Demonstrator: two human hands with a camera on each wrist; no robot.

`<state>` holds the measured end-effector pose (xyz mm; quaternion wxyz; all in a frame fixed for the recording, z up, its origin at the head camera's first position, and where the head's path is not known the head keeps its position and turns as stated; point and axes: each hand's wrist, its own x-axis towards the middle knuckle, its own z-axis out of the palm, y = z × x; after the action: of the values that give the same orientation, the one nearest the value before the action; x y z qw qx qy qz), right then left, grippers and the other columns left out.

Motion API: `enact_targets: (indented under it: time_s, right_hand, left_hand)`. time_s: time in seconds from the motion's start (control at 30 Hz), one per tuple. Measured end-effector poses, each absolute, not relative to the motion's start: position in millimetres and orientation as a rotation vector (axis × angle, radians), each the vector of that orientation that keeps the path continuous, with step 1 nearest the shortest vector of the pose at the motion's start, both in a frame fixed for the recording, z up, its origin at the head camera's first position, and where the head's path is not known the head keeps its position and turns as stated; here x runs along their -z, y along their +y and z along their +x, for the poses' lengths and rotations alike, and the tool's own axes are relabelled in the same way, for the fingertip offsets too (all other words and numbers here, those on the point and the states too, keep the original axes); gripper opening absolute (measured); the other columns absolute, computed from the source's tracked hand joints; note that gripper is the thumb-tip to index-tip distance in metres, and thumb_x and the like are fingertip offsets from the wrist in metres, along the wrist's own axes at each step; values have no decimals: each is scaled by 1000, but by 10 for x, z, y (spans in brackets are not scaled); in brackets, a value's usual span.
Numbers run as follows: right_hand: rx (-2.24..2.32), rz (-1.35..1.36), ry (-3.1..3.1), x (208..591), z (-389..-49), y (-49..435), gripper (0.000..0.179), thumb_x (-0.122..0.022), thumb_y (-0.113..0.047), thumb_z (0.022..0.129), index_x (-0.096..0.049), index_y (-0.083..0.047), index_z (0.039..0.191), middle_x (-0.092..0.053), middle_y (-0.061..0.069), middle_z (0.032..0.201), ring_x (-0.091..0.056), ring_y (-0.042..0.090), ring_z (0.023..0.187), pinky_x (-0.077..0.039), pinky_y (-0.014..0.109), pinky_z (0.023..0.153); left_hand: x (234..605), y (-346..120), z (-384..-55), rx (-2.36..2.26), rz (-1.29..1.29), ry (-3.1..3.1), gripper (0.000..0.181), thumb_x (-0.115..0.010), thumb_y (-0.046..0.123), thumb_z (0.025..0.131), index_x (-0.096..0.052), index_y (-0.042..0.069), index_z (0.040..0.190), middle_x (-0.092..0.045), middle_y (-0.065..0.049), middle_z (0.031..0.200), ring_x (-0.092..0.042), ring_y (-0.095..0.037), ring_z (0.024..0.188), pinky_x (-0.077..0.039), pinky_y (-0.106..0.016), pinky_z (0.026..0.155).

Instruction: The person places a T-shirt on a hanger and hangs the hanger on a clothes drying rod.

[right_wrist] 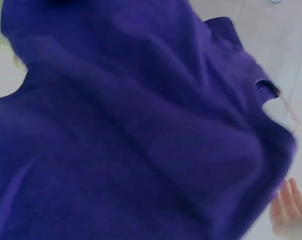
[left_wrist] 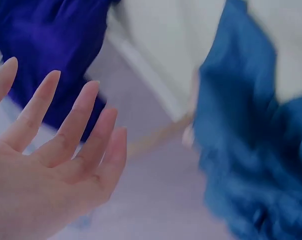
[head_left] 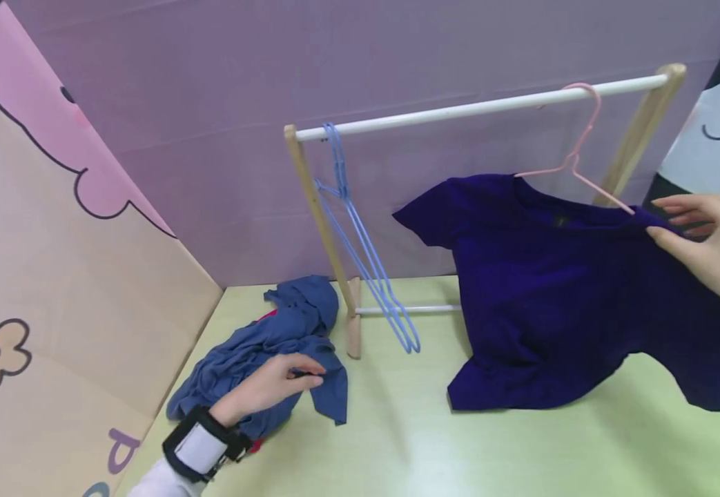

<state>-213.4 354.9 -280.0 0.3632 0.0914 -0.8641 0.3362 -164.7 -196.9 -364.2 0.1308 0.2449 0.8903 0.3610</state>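
Note:
A dark purple short-sleeved shirt (head_left: 552, 290) hangs on a pink hanger (head_left: 573, 162), whose hook goes over the rack's white bar. My right hand (head_left: 716, 241) is at the shirt's shoulder beside the hanger's arm, thumb and fingers apart. In the right wrist view, purple cloth (right_wrist: 131, 125) fills most of the picture, and some fingers (right_wrist: 287, 199) show loosely extended at the right edge. My left hand (head_left: 279, 383) hovers over a crumpled blue garment (head_left: 235, 359). The left wrist view shows this hand (left_wrist: 56, 150) with fingers spread and nothing in the palm.
The wood-ended clothes rack (head_left: 459, 114) stands on a pale green tabletop (head_left: 409, 442). Blue hangers (head_left: 372, 255) dangle from the bar's left end. Bits of red cloth (head_left: 256, 446) peek out from under the blue garment. Printed fabric walls (head_left: 55, 241) enclose the back and sides.

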Motion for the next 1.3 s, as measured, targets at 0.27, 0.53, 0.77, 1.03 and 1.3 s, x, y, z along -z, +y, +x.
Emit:
enact_targets:
  time_s: [0.27, 0.53, 0.77, 1.03, 1.3]
  right_hand:
    - [-816, 426, -2164, 2802, -1883, 3216, 37, -62, 9, 71, -58, 0, 106, -44, -21, 99, -44, -11, 80, -33, 1, 68]
    - [-754, 550, -2305, 3009, -1523, 2839, 41, -65, 15, 63, -59, -5, 98, -47, -22, 96, -45, -10, 71, -37, 3, 61]
    - [-857, 590, -2376, 3496, -1320, 2697, 41, -68, 12, 63, -59, -12, 95, -53, -19, 93, -50, -2, 66, -41, 10, 55]
    - [-1093, 535, -2491, 3959, -1173, 2715, 30, -64, 4, 73, -58, -15, 96, -55, -24, 91, -53, 4, 64, -42, 13, 54]
    - [-1164, 535, -2508, 4205, -1108, 2756, 31, -63, 5, 73, -59, -16, 96, -57, -27, 92, -54, 4, 63, -42, 14, 52]
  left_hand:
    - [3393, -2253, -1845, -993, 731, 2725, 26, -54, 27, 87, -60, 9, 104, -62, -11, 102, -55, -22, 94, -48, -46, 78]
    - [3587, -2435, -2036, -872, 632, 2841, 24, -57, 20, 85, -59, 1, 99, -61, -10, 90, -55, -22, 81, -49, -45, 71]
    - [3943, -2495, -2118, -929, 391, 2934, 26, -59, 16, 83, -57, 0, 103, -60, -13, 90, -54, -23, 79, -49, -44, 69]
    - [4255, -2549, -2105, -786, 272, 2999, 34, -65, 13, 76, -55, -5, 103, -60, -21, 97, -54, -32, 88, -47, -49, 76]
    - [4529, -2581, -2103, -656, 367, 3141, 10, -68, 3, 68, -63, 2, 78, -54, -7, 74, -50, -24, 72, -46, -45, 68]
